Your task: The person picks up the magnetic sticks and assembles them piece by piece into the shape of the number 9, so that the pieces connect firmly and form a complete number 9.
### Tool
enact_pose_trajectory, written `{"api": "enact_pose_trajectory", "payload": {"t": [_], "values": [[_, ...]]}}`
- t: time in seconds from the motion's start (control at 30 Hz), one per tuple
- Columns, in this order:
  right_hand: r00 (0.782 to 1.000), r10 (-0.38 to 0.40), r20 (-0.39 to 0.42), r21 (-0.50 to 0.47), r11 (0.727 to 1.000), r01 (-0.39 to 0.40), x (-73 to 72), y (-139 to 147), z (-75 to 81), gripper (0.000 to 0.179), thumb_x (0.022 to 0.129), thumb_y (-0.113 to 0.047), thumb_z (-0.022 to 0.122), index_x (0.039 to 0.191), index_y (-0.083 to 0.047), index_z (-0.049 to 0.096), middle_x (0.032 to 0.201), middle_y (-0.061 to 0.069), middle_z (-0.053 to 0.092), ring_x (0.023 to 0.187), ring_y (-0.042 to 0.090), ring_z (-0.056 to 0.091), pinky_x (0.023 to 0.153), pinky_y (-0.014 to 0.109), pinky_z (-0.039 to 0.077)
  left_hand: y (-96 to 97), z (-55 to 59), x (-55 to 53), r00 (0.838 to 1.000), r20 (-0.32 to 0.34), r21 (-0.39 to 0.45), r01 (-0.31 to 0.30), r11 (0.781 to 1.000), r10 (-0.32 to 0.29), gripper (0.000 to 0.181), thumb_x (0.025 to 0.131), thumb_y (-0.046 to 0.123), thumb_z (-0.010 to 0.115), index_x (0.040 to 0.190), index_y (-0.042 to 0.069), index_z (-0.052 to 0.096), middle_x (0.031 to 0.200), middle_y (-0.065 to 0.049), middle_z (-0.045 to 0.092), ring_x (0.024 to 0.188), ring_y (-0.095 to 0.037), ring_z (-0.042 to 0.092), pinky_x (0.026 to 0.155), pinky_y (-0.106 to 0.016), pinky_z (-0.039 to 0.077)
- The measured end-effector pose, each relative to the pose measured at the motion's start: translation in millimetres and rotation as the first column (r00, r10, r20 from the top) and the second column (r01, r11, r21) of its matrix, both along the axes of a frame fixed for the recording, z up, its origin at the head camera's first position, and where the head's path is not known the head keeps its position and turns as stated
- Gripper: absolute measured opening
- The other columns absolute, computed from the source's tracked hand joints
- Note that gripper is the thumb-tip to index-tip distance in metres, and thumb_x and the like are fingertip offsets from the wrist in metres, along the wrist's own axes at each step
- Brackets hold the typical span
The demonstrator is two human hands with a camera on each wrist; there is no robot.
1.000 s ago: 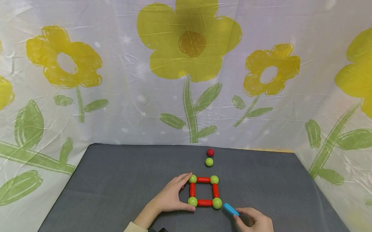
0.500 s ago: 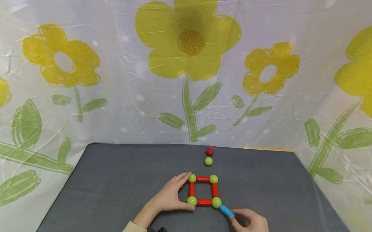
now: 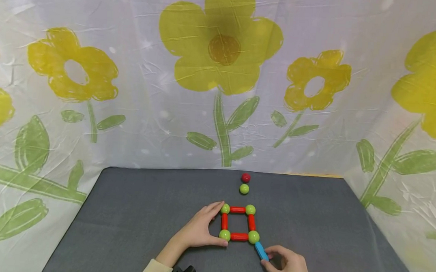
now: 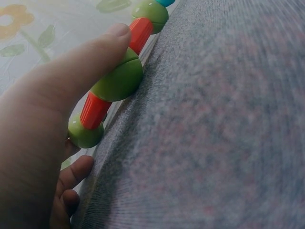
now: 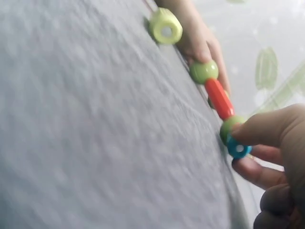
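A square of red building rods (image 3: 239,236) and green balls (image 3: 250,209) at its corners lies on the table in the head view. My left hand (image 3: 199,228) holds its left side, the thumb on the near left ball and the fingers by the far left one. Between thumb and fingers my right hand (image 3: 289,265) pinches a blue rod (image 3: 261,250), slanting down and right from the near right ball (image 3: 253,237). Its upper end appears to touch that ball. In the right wrist view the blue rod (image 5: 239,148) shows a pale disc on its end.
A red ball (image 3: 246,178) and a green ball (image 3: 244,189) lie beyond the square near the table's back edge. A yellow-green piece (image 5: 166,26) with a pale disc lies on the near side, mostly cut off in the head view. A flowered curtain (image 3: 149,121) hangs behind.
My right hand has moved left with the blue rod, bringing its end up to the near right ball. The rod has turned steeper. My left hand stays at the square.
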State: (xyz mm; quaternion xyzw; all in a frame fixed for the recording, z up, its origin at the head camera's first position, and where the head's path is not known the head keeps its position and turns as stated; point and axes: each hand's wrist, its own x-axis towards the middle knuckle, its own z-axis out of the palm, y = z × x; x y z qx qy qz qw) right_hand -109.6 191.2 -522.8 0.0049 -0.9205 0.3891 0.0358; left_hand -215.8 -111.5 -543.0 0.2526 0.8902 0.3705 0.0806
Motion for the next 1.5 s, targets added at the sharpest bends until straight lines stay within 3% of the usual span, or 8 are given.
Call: {"api": "enact_pose_trajectory", "payload": {"t": [0.23,0.5,0.83,1.0,1.23,1.33,1.5], "values": [[0.998,0.048,0.047,0.004,0.999,-0.049,-1.5,-5,-2.7,0.029,0.075,-0.021,0.098,0.097,-0.019,0.078,0.080,-0.012,0.068,0.048,0.004,0.038,0.047,0.021,0.032,0.2,0.6,-1.2,1.000,0.002,0.005,0.001,1.000,-0.001,0.121,0.077,0.072,0.084,0.170,0.018,0.028,0.171,-0.003,0.034,0.153,-0.033,0.038,0.118,-0.065,0.036],[0.986,0.137,0.096,-0.063,0.989,-0.132,0.8,-5,-4.1,0.030,0.078,-0.026,0.096,0.102,-0.019,0.079,0.083,-0.012,0.067,0.049,0.003,0.037,0.048,0.020,0.031,-0.8,-2.6,-0.7,1.000,0.014,0.010,0.000,1.000,0.000,0.120,0.078,0.071,0.084,0.170,0.020,0.028,0.172,-0.002,0.032,0.155,-0.034,0.036,0.118,-0.066,0.036],[0.998,0.054,-0.033,-0.135,0.989,-0.058,-8.3,-7,-0.2,0.022,0.080,-0.017,0.094,0.093,-0.027,0.079,0.082,-0.016,0.071,0.046,0.002,0.030,0.045,0.020,0.030,-2.0,-2.3,0.6,1.000,0.010,0.013,0.000,1.000,0.000,0.119,0.078,0.071,0.084,0.170,0.019,0.029,0.171,-0.003,0.033,0.154,-0.033,0.037,0.118,-0.066,0.036],[0.993,0.090,-0.071,-0.160,0.982,-0.101,-35.1,-5,2.4,0.019,0.084,-0.018,0.092,0.095,-0.028,0.080,0.084,-0.015,0.073,0.043,0.003,0.028,0.043,0.021,0.029,-0.2,-1.3,0.2,1.000,0.014,0.007,0.000,1.000,0.000,0.119,0.078,0.071,0.084,0.170,0.018,0.029,0.171,-0.003,0.034,0.153,-0.033,0.038,0.118,-0.065,0.037],[0.994,0.064,-0.091,-0.386,0.918,-0.094,-87.6,-7,9.0,0.018,0.089,-0.017,0.088,0.104,-0.009,0.082,0.094,0.003,0.077,0.042,0.003,0.027,0.043,0.022,0.030,0.6,-4.2,-0.2,1.000,0.007,-0.002,0.006,1.000,-0.006,0.120,0.078,0.072,0.083,0.170,0.020,0.027,0.172,-0.002,0.032,0.154,-0.032,0.037,0.118,-0.066,0.035],[0.989,0.063,-0.134,-0.380,0.919,-0.111,-110.4,-10,13.4,0.022,0.090,-0.016,0.087,0.108,-0.005,0.081,0.098,0.006,0.077,0.047,0.004,0.037,0.047,0.022,0.035,0.3,-4.7,-0.2,1.000,0.011,-0.003,0.002,1.000,-0.002,0.120,0.078,0.072,0.083,0.170,0.021,0.028,0.172,-0.002,0.033,0.154,-0.032,0.037,0.119,-0.065,0.035],[0.989,0.038,-0.140,-0.307,0.948,-0.080,-146.1,-18,17.6,0.029,0.090,-0.020,0.088,0.114,-0.006,0.081,0.102,0.005,0.078,0.071,0.012,0.063,0.060,0.023,0.047,-1.0,-3.3,-0.1,1.000,0.014,0.003,-0.010,1.000,0.009,0.120,0.077,0.071,0.085,0.170,0.020,0.028,0.171,-0.002,0.033,0.153,-0.032,0.038,0.118,-0.065,0.035]]}}
